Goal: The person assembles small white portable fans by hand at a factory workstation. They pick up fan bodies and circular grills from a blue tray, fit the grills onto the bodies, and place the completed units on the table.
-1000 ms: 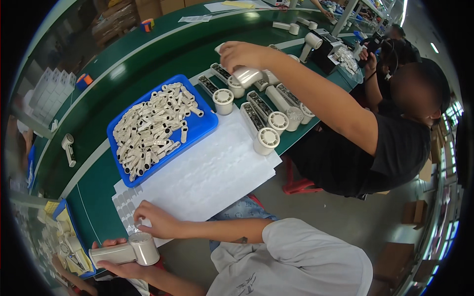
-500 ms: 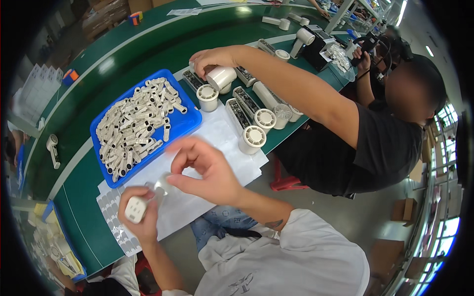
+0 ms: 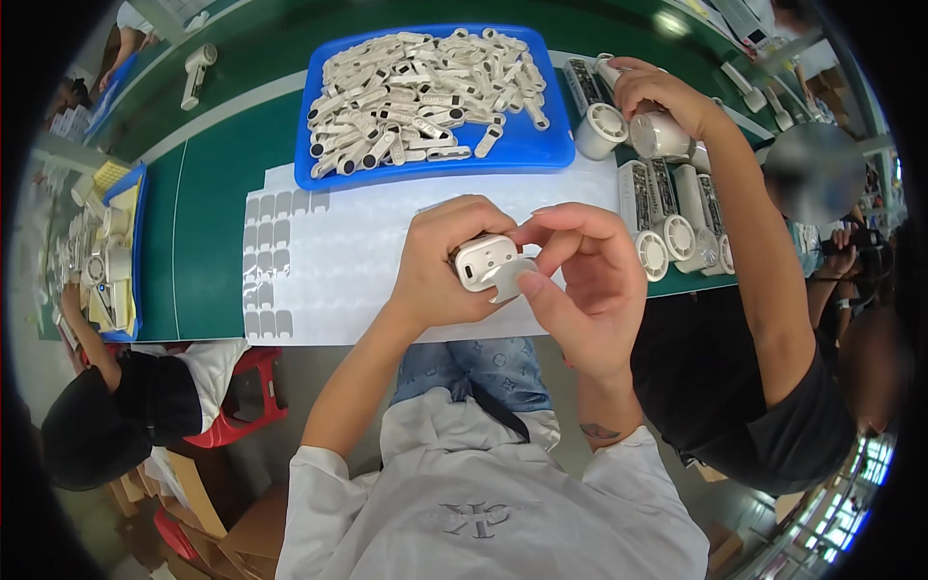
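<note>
My left hand [image 3: 435,256] is wrapped round a white handheld device [image 3: 480,259], most of which the fingers hide. Its rounded end faces up and shows a dark slot and small holes. Close against that end, my right hand [image 3: 592,280] pinches a small translucent grey film label [image 3: 515,279] between thumb and fingers. The label overlaps the device's edge; whether it sticks there I cannot tell. Beneath both hands lies a white backing sheet [image 3: 362,256], with rows of grey rounded labels [image 3: 266,235] at its left side.
A blue tray [image 3: 556,145] heaped with small white parts [image 3: 406,92] stands beyond the sheet. At right, a co-worker's hand [image 3: 667,97] grips a white fan-like device [image 3: 659,135] beside several others [image 3: 652,253]. Another blue tray [image 3: 140,261] with white parts is at far left.
My view has swung to the right-hand co-worker's opposite side, bringing the left bench into sight. My right hand has come down to the device's end with the film label.
</note>
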The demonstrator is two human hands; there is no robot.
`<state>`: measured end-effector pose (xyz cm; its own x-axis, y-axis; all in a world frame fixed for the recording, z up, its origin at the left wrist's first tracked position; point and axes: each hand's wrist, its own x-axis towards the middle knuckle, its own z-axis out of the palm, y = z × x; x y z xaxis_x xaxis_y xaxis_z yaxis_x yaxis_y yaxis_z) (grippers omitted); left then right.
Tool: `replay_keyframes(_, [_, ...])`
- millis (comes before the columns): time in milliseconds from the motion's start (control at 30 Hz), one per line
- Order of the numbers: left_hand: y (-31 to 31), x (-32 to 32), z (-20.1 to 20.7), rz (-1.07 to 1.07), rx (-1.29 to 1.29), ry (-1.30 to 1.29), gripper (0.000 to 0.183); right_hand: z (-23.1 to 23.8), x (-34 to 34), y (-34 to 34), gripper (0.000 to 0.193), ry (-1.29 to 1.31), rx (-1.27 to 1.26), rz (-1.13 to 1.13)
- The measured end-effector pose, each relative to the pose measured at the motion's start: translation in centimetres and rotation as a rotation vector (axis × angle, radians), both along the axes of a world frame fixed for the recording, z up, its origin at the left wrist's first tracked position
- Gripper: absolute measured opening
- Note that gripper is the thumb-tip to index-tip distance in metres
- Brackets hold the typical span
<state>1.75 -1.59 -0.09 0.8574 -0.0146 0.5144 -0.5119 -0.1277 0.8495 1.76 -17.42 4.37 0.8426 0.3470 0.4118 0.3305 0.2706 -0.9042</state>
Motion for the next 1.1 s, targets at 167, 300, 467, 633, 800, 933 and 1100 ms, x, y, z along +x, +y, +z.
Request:
replay_keyframes(167, [-0.3,-0.1,-0.1,0.027,0.001,-0.005,0.028,-0.3,0.0,0.6,0.043,-0.08,-0.044,-0.057])
replay_keyframes(300, [-0.4,0.2,-0.1,0.048,-0.016,-0.037,0.028,-0.5,0.0,1.0,0.042,-0.104,-0.04,-0.093])
replay_keyframes(467, [-0.3,0.1,-0.4,0.046,-0.017,-0.026,0.027,-0.6,0.1,1.2,0.041,-0.156,-0.046,-0.116])
replay_keyframes(633, [-0.3,0.2,-0.4,0.058,-0.021,-0.031,0.026,-0.9,0.1,1.2,0.042,-0.177,-0.056,-0.122])
replay_keyframes(800, [-0.3,0.2,-0.5,0.067,-0.006,-0.03,0.026,-0.9,0.1,1.3,0.042,-0.19,-0.055,-0.127])
replay_keyframes(933, [-0.4,0.1,-0.4,0.07,-0.022,-0.034,0.026,-1.0,0.1,1.3,0.042,-0.175,-0.049,-0.121])
replay_keyframes(1100, [-0.3,0.1,-0.4,0.07,-0.017,-0.027,0.027,-1.0,0.0,1.4,0.041,-0.144,-0.04,-0.126])
